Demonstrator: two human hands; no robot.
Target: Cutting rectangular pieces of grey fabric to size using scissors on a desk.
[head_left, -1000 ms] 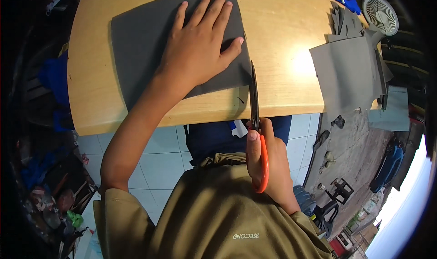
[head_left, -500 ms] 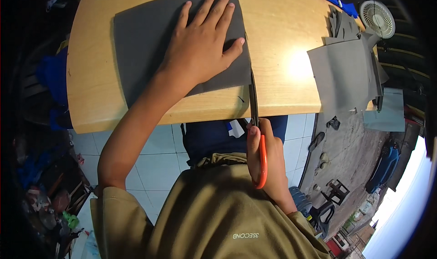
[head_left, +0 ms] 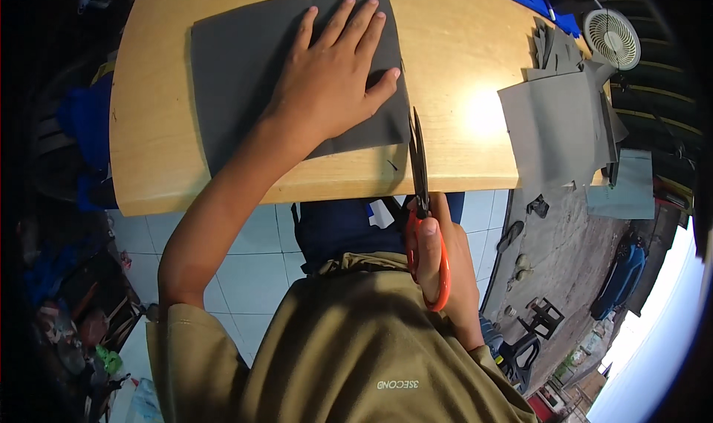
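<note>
Flat on a dark grey sheet of fabric-like material (head_left: pixel 238 74) lies my left hand (head_left: pixel 330 81), fingers spread and pressing it to the wooden table (head_left: pixel 453 44). My right hand (head_left: pixel 449 252) grips a pair of scissors (head_left: pixel 420 155) by its orange handles at the table's front edge. The dark blades point away from me, slightly parted, just right of the sheet's near right corner and apart from it. A small dark thread or scrap (head_left: pixel 394 165) lies on the wood below the sheet.
Grey cut pieces (head_left: pixel 553 126) are piled at the table's right side, some overhanging the edge. A white fan (head_left: pixel 612 39) stands beyond them. Blue cloth (head_left: pixel 538 0) lies at the far right. Below are a tiled floor (head_left: pixel 256 274) and a dark stool (head_left: pixel 546 315).
The scissors have moved slightly right and away from the sheet's edge, and their blades have parted a little. My left hand stays in place on the sheet.
</note>
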